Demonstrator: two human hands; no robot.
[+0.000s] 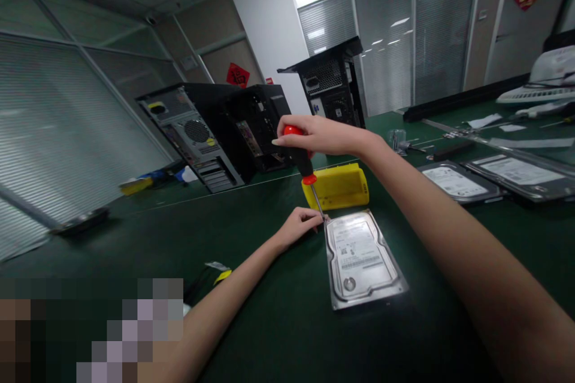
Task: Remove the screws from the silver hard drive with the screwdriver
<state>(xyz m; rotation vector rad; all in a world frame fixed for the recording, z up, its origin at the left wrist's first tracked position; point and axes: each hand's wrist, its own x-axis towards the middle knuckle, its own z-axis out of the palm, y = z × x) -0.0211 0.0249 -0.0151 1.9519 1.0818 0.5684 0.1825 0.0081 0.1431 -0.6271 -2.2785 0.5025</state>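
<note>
My right hand [309, 131] is closed round the handle of a screwdriver [303, 161], black with red ends. Its metal shaft slants down to the upper left corner of a silver hard drive [357, 251], which lies flat, label up, on the green table. Beside that corner rests my left hand [300, 227], with thumb and fingers pinched together at the screwdriver's tip. Whatever lies between those fingertips is too small to make out. Just behind the drive stands a yellow plastic case [339, 185].
Two more hard drives, one [458, 182] nearer and one [523, 173] farther out, lie at the right. Black computer cases [197, 131] stand at the back, another [330, 90] behind them. A cable with a yellow tag [222, 276] is by my left forearm.
</note>
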